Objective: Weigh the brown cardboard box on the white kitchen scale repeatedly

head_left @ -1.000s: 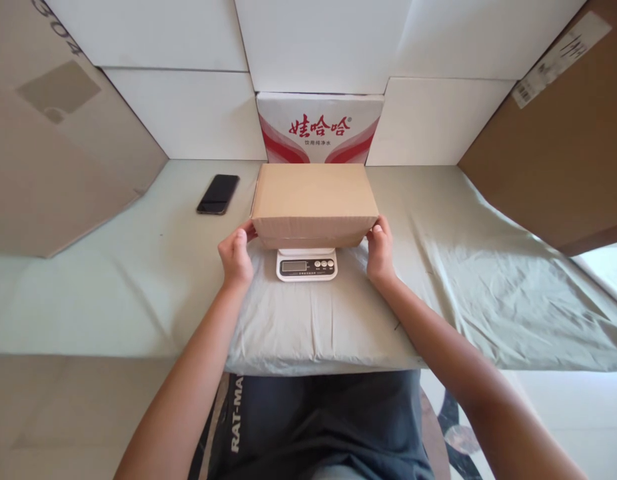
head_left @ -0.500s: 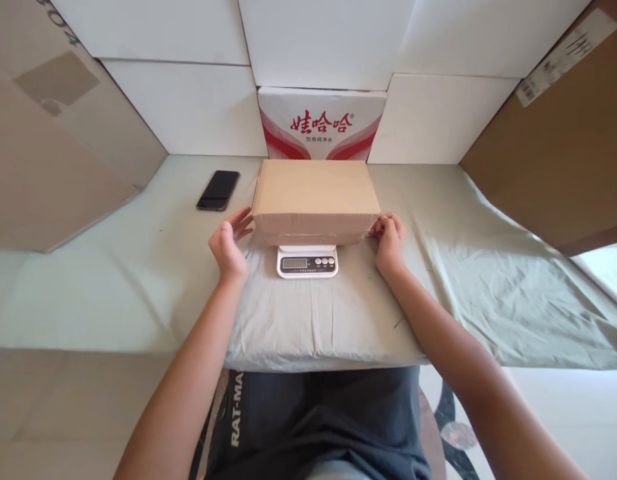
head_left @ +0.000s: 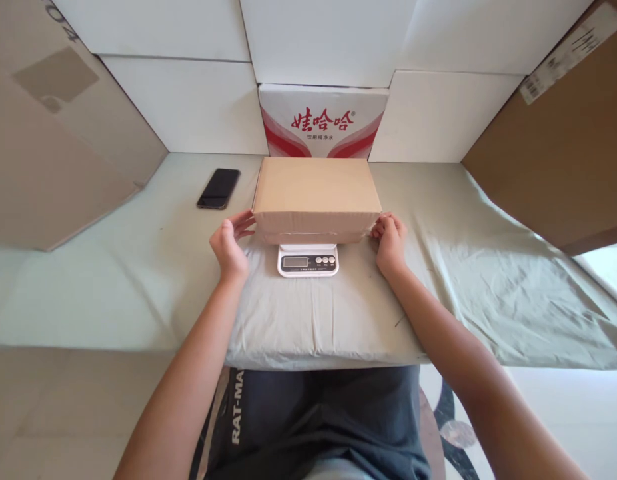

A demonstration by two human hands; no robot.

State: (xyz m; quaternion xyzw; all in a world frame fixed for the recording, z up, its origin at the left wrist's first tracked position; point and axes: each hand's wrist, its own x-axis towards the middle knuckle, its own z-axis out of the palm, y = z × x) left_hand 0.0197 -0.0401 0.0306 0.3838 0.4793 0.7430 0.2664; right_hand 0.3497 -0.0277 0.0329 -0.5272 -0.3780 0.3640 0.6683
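Observation:
A closed brown cardboard box (head_left: pixel 316 187) rests on a small white kitchen scale (head_left: pixel 308 261), covering most of it. Only the scale's front shows, with a blank-looking display and several round buttons. My left hand (head_left: pixel 229 243) is at the box's left side, fingers stretched toward it and apart, the fingertips at its front left edge. At the front right corner is my right hand (head_left: pixel 390 241), its fingers curled in beside the cardboard. Whether those curled fingers pinch anything is hidden.
A black smartphone (head_left: pixel 218 189) lies left of the box on the pale green cloth (head_left: pixel 113 280). Behind stand a red-and-white carton (head_left: pixel 322 123) and white boxes (head_left: pixel 188 107). Large brown cartons flank the table at left (head_left: pixel 63 153) and right (head_left: pixel 563 147).
The whole view has shifted very slightly. Both hands, the box and the scale keep their places relative to each other.

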